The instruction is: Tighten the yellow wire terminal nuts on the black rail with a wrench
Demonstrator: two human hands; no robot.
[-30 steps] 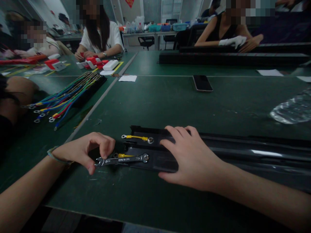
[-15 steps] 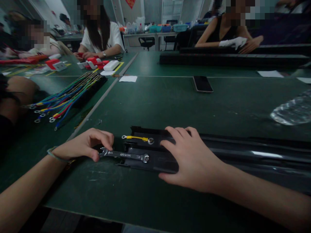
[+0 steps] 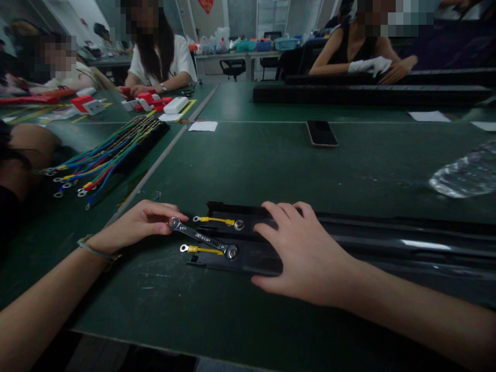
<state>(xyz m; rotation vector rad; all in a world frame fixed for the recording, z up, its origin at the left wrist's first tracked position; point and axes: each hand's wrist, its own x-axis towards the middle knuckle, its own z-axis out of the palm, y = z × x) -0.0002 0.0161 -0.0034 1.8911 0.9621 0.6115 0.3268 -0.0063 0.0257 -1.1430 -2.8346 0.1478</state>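
In the head view, my left hand [image 3: 145, 219] pinches the outer end of a silver combination wrench [image 3: 202, 237]. The wrench's other end sits around a bolt [image 3: 232, 252] on the near black profile [image 3: 258, 258]. Beneath the wrench, a short yellow wire with a ring terminal [image 3: 194, 249] comes out from that bolt. A second yellow wire [image 3: 217, 220] is fixed on the far black profile [image 3: 251, 211] by its own bolt [image 3: 239, 225]. My right hand [image 3: 306, 253] spans both profiles, thumb at the near side and fingertips over the far side, gripping them.
Colored wires with ring terminals [image 3: 112, 152] lie at the left. Farther back are a phone [image 3: 322, 133], a white paper [image 3: 203, 126] and long black bars [image 3: 349, 94]. A clear plastic bottle [image 3: 465, 170] lies at the right. Other people sit across and at the left.
My left hand has swung the wrench's outer end away from me, around the bolt. The near yellow wire, covered before, now shows. My right hand stays in place.
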